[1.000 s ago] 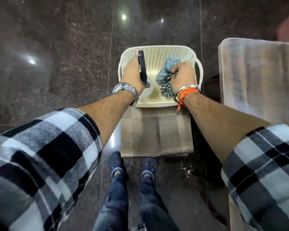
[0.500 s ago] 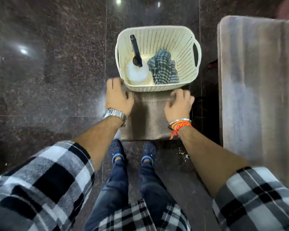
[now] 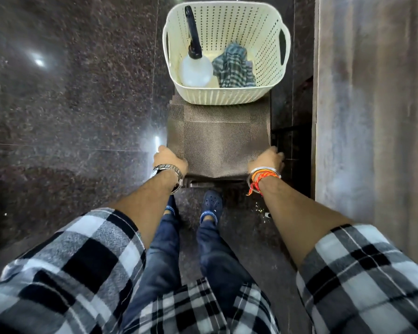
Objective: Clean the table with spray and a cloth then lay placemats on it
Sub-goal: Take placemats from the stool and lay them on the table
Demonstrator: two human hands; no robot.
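- Fingers of the left hand (image 3: 170, 158) curl over the near-left corner of the placemats (image 3: 219, 143), and those of the right hand (image 3: 267, 157) curl over the near-right corner; both look clamped on the edge, though the fingertips themselves are hidden under the fabric.
- Placemats are a brown woven stack, its layers slightly offset, lying in front of the person's feet; whether it lies on a low stand or on the floor cannot be told.
- Its far end reaches the cream basket (image 3: 227, 96); whether the basket sits on it cannot be told.
- Inside the basket, the spray bottle (image 3: 195, 68) sits on the left and the checked cloth (image 3: 234, 67) on the right, touching or nearly so.
- To do this step well, I judge: lift both corners evenly and draw the stack toward the near side, low and level, so the layers stay squared.
- If the basket does pin the far end, a hard pull could tip it and the bottle.
- Grey table (image 3: 372, 116) stands on the right, bare, ready for the mats.
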